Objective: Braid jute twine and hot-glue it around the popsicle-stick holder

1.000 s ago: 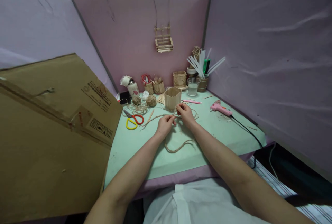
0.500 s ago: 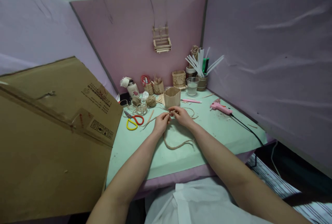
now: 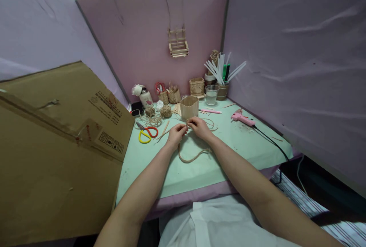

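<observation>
Head view — two hands (image 3: 176,134) (image 3: 199,128) on one cord (image 3: 187,161)

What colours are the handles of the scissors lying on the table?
One yellow handle, one red handle; best seen in the head view.

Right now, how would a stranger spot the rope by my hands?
On the green table, find the left hand and right hand, close together. The rope curves between them and the table's near edge, thicker than the strands of the twine balls.
</observation>
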`<state>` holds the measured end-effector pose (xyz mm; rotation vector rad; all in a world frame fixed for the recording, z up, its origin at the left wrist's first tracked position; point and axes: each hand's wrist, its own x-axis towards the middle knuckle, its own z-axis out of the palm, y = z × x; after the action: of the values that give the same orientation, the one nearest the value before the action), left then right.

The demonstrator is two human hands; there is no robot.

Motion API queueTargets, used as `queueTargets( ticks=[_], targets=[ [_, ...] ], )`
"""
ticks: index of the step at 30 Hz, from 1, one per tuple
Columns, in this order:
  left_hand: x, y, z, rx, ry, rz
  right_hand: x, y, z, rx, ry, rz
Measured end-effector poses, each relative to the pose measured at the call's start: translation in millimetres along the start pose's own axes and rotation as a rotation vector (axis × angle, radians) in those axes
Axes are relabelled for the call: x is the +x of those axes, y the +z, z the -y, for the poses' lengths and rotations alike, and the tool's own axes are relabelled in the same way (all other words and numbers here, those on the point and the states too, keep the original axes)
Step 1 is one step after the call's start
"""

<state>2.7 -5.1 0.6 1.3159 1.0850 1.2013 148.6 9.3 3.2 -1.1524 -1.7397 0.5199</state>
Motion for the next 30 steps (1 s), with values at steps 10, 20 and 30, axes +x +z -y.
queueTargets(
  ticks=[10, 20, 30],
  targets=[
    [-9.7, 7.1, -7.5, -0.064, -0.033, 0.121, 4.7, -3.1, -20.0, -0.172, 0.175, -0.144],
    [-8.4, 6.4, -6.7, -0.076, -0.025, 0.113, 1.8, -1.9, -23.6, -0.176, 0.145, -0.161],
    [6.3, -5.6, 7.4, 0.103, 0.029, -0.129, -8.7, 5.8, 1.8, -0.077, -0.159, -0.019]
  ],
)
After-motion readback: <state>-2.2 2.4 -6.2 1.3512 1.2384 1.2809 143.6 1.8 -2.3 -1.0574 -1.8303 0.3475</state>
